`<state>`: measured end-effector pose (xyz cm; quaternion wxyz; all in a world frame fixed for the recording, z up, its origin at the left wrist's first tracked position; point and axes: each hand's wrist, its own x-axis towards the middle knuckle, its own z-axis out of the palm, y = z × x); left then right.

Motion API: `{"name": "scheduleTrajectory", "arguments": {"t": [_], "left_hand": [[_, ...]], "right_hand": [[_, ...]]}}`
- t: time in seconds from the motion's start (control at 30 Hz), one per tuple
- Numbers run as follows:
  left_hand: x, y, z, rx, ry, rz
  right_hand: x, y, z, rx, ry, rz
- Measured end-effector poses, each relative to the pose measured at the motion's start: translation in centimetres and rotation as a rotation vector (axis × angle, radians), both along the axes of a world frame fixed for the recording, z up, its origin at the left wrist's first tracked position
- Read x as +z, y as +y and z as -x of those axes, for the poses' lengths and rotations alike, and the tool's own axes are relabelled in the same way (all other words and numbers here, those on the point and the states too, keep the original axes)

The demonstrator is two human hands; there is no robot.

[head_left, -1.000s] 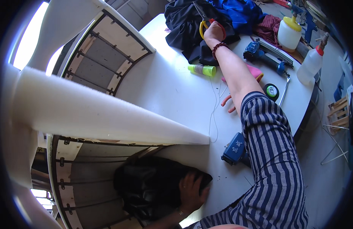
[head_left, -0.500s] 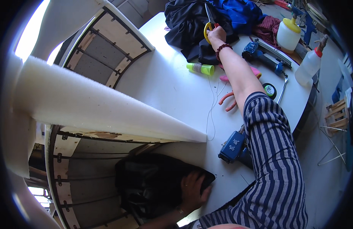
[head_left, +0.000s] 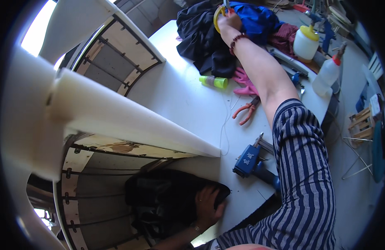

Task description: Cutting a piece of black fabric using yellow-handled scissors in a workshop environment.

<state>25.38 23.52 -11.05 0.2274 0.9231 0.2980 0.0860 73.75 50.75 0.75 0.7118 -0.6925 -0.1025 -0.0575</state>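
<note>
At the far side of the table, my right hand (head_left: pixel 230 23) is closed round scissors (head_left: pixel 217 19) with yellow handles. Their blades point away from me and run partly out of the picture. Dark cloth (head_left: pixel 196 35) lies heaped under and beside that hand, with blue cloth (head_left: pixel 257 21) to its right. Close to me, my left hand (head_left: pixel 208 205) grips the tip of a black, slightly shiny piece of fabric (head_left: pixel 165 198), fingers bent over its edge. This fabric lies within the near curved, foam-edged frame (head_left: pixel 72 179).
Foam padding (head_left: pixel 138 116) juts across the white table (head_left: pixel 176 108). Around my right arm lie a blue staple gun (head_left: pixel 246 160), orange-handled pliers (head_left: pixel 243 114), a pink glove (head_left: pixel 245 83) and a yellow-green thread cone (head_left: pixel 213 81). Spray bottle (head_left: pixel 306 43) and squeeze bottle (head_left: pixel 327 75) stand at right.
My right hand has carried the scissors farther away and slightly left. The view has shifted a little, showing more of the glove and pliers. My left hand stays on the black fabric.
</note>
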Motion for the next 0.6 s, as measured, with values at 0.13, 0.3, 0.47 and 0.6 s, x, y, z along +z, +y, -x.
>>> {"name": "scheduleTrajectory", "arguments": {"t": [0.13, 0.3, 0.47, 0.6], "left_hand": [[-0.3, -0.4, -0.4, -0.006, -0.074, -0.064], [-1.5, -0.6, -0.8, -0.044, -0.156, -0.131], [-2.5, -1.7, -1.9, -0.085, -0.210, -0.241], [-0.7, -1.3, -0.2, 0.050, -0.116, -0.412]], "right_hand": [[16.4, -3.6, -3.5, -0.156, -0.360, -0.194], [26.3, -14.9, -4.4, 0.379, -0.311, -0.484], [35.6, -23.4, -7.2, 1.093, -0.160, -0.752], [43.5, -30.5, 4.2, 1.266, 0.231, -0.642]]}}
